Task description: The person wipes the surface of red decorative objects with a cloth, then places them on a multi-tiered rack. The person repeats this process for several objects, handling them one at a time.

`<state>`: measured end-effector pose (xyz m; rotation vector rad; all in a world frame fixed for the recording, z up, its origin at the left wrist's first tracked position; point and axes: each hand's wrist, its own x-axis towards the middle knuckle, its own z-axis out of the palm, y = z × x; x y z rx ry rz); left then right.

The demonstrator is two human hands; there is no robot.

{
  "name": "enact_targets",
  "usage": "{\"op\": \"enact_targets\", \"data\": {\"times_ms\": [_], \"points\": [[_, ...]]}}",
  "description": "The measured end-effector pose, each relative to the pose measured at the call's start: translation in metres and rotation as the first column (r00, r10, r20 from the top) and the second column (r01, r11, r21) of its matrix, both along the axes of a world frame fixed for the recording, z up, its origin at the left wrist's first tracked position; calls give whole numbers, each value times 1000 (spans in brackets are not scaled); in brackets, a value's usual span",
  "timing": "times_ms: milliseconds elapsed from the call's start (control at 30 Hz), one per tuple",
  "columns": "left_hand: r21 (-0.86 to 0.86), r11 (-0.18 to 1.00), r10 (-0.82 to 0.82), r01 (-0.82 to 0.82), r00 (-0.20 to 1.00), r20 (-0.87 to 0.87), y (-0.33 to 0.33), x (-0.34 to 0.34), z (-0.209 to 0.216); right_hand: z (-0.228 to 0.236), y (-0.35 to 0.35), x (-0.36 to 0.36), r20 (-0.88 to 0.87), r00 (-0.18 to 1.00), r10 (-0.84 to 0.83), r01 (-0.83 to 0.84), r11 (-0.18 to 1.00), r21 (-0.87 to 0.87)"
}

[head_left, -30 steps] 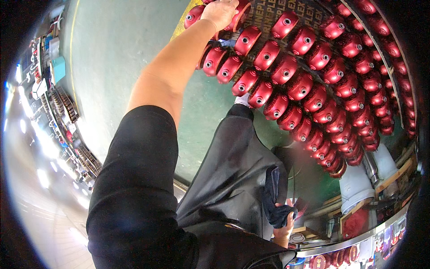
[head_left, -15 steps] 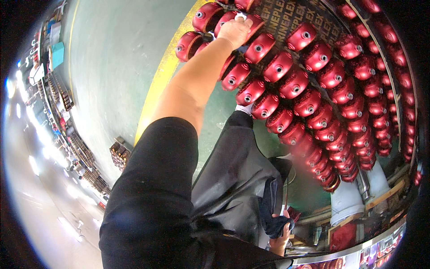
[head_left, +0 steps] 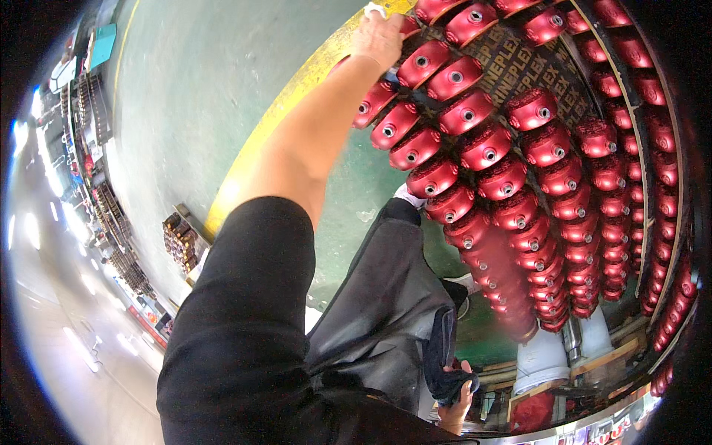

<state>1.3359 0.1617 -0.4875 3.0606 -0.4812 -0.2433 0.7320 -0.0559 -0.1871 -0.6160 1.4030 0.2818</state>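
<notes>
My left hand (head_left: 377,41) reaches out at the top of the view, on the yellow-edged side of the rows of red parts. Its fingers are curled, and a small white bit (head_left: 374,10) shows at their tips; what this is I cannot make out. Close beside that hand are glossy red rounded parts (head_left: 423,63), each with a silver-rimmed hole; whether it touches one is hidden. Low in the view, in front of my dark apron (head_left: 371,297), my right hand (head_left: 456,408) is closed on a black cloth (head_left: 447,374).
Several rows of red parts fill the right side, around a dark printed board (head_left: 512,70). A yellow floor stripe (head_left: 245,163) runs along the green floor (head_left: 200,104). White buckets (head_left: 541,360) and wooden bars stand below the rows. A stacked crate (head_left: 182,241) sits at left.
My left hand has moved up and left, away from the part it was over. The rows have shifted in the view. My right hand still holds the black cloth.
</notes>
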Motion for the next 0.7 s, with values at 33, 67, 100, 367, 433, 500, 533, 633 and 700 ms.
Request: {"op": "enact_targets", "data": {"times_ms": [33, 67, 100, 367, 433, 500, 533, 633, 700], "points": [[14, 1000, 13, -12, 999, -48, 7, 8, -2, -2, 1, 2, -26, 999, 22, -22, 1000, -9], [28, 999, 26, -24, 995, -96, 13, 15, -4, -4, 2, 4, -42, 998, 38, -38, 999, -6], [43, 998, 40, -34, 988, -146, 18, 17, -5, -5, 3, 5, -48, 998, 46, -46, 999, 4], [-153, 913, -393, 379, 916, -74, 2, -26, -12, -3, 16, 24, -75, 991, 114, -115, 993, -9], [-137, 906, -415, 400, 903, -113, -5, -36, -16, -2, 16, 27, -69, 990, 126, -127, 992, -8], [-108, 917, -397, 385, 910, -121, -11, -40, -21, -3, 17, 26, -66, 991, 113, -115, 993, -20], [-100, 923, -382, 373, 918, -108, -13, -38, -22, -3, 17, 25, -45, 994, 100, -100, 995, -17], [-44, 920, -391, 389, 913, -115, -12, -32, -24, -5, 18, 18, -11, 999, 52, -53, 999, -11], [-34, 914, -407, 405, 907, -107, -8, -28, -24, -5, 18, 13, -29, 999, 41, -42, 999, -12]]}}
